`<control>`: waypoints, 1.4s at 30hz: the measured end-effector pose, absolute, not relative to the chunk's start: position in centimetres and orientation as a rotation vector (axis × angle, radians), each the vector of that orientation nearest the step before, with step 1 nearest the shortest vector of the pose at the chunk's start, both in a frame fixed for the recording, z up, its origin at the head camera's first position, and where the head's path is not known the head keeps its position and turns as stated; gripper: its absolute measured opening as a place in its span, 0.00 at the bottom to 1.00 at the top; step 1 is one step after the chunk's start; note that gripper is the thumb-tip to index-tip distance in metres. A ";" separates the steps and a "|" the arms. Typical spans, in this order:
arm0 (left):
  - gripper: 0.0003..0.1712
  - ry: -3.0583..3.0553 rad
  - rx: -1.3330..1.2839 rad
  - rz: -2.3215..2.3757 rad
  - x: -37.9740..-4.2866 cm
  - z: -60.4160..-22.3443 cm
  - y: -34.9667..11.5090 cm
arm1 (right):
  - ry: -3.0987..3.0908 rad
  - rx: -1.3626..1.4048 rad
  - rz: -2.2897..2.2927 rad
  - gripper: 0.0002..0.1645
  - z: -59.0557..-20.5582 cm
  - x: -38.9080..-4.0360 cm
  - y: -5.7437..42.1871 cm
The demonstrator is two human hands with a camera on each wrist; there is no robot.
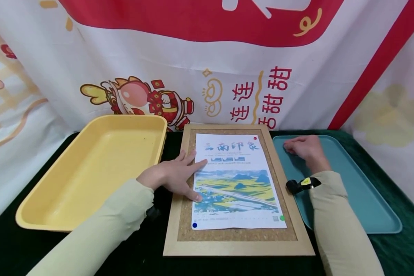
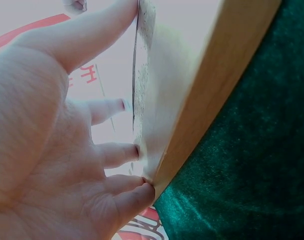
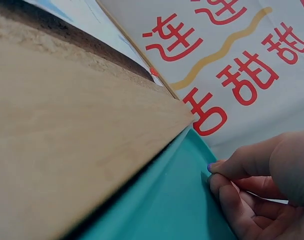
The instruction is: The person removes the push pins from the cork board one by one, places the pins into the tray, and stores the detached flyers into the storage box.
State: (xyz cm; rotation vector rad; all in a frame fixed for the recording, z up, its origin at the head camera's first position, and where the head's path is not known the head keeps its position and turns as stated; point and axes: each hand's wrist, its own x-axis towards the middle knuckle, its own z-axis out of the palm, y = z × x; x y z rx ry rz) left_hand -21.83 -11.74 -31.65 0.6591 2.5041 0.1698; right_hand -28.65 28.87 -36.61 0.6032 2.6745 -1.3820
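A wood-framed cork board (image 1: 239, 248) lies on the table, bearing a printed landscape poster (image 1: 234, 188). Thumbtacks sit at three of the poster's corners: red (image 1: 255, 138) at top right, blue (image 1: 194, 225) at bottom left, green (image 1: 282, 218) at bottom right. My left hand (image 1: 174, 174) rests spread across the board's left side, thumb and index fingertip over the poster's left edge. Above the far left part of the teal tray (image 1: 362, 199), my right hand (image 1: 305, 149) pinches a small purple thumbtack (image 3: 209, 167) between thumb and forefinger, mostly hidden by the fingertips.
A deep yellow tray (image 1: 89, 168) stands left of the board. Dark green cloth (image 1: 138, 253) covers the table. Behind everything hangs a white and red printed curtain (image 1: 207, 57), close to the far edges of the trays and board.
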 end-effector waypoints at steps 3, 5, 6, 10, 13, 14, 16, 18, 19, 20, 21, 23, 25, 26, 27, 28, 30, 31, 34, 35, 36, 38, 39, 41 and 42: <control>0.64 2.501 0.667 0.163 -21.9 -31.6 -11.6 | 2.657 0.635 -1.386 0.25 -36.6 -28.6 29.0; 0.64 2.501 0.665 0.165 -22.0 -31.6 -11.6 | 2.658 0.639 -1.381 0.25 -36.5 -28.6 29.1; 0.64 2.502 0.665 0.163 -22.0 -31.6 -11.6 | 2.660 0.636 -1.380 0.25 -36.5 -28.6 29.1; 0.64 2.503 0.659 0.168 -21.9 -31.7 -11.7 | 2.679 0.616 -1.363 0.25 -36.6 -28.6 29.1; 0.64 2.501 0.657 0.170 -21.9 -31.8 -11.8 | 2.680 0.612 -1.363 0.24 -36.6 -28.7 29.0; 0.64 2.501 0.658 0.171 -21.9 -31.8 -11.8 | 2.675 0.609 -1.365 0.24 -36.6 -28.7 29.0; 0.64 2.500 0.659 0.175 -21.9 -31.8 -11.9 | 2.661 0.607 -1.366 0.24 -36.6 -28.6 29.0; 0.64 2.499 0.659 0.178 -21.9 -31.7 -11.9 | 2.641 0.608 -1.371 0.24 -36.5 -28.6 29.0; 0.64 2.499 0.657 0.178 -21.9 -31.7 -11.9 | 2.632 0.607 -1.374 0.24 -36.4 -28.6 29.0; 0.64 2.500 0.655 0.177 -21.9 -31.7 -11.9 | 2.622 0.611 -1.380 0.25 -36.3 -28.6 28.9; 0.64 2.501 0.653 0.175 -21.9 -31.7 -11.9 | 2.614 0.617 -1.389 0.25 -36.3 -28.6 28.9; 0.64 2.504 0.651 0.173 -21.8 -31.6 -11.9 | 2.599 0.625 -1.408 0.25 -36.2 -28.6 28.8; 0.64 2.506 0.648 0.172 -21.8 -31.6 -11.8 | 2.589 0.632 -1.422 0.25 -36.1 -28.6 28.8; 0.64 2.507 0.648 0.172 -21.8 -31.6 -11.8 | 2.585 0.636 -1.427 0.25 -36.0 -28.6 28.8; 0.64 2.508 0.648 0.173 -21.8 -31.6 -11.8 | 2.580 0.635 -1.435 0.25 -36.0 -28.6 28.9; 0.64 2.509 0.649 0.173 -21.8 -31.6 -11.7 | 2.575 0.633 -1.441 0.26 -35.9 -28.5 28.9; 0.64 2.511 0.652 0.173 -21.8 -31.6 -11.7 | 2.564 0.634 -1.452 0.26 -35.7 -28.5 28.9; 0.64 2.512 0.655 0.173 -21.8 -31.6 -11.7 | 2.558 0.631 -1.456 0.26 -35.6 -28.5 29.0; 0.64 2.512 0.655 0.171 -21.9 -31.6 -11.7 | 2.541 0.627 -1.462 0.27 -35.4 -28.6 28.9; 0.64 2.513 0.654 0.172 -21.8 -31.6 -11.7 | 2.540 0.622 -1.459 0.27 -35.3 -28.6 28.9; 0.64 2.513 0.653 0.174 -21.8 -31.6 -11.7 | 2.537 0.619 -1.460 0.27 -35.3 -28.6 28.8; 0.64 2.511 0.653 0.176 -21.8 -31.6 -11.8 | 2.536 0.615 -1.466 0.28 -35.1 -28.7 28.6; 0.64 2.510 0.654 0.178 -21.8 -31.6 -11.8 | 2.539 0.615 -1.466 0.28 -35.1 -28.8 28.5; 0.64 2.506 0.655 0.180 -21.8 -31.6 -11.8 | 2.548 0.612 -1.467 0.28 -34.9 -28.8 28.3; 0.64 2.503 0.657 0.180 -21.8 -31.6 -11.8 | 2.553 0.616 -1.471 0.28 -34.8 -28.9 28.2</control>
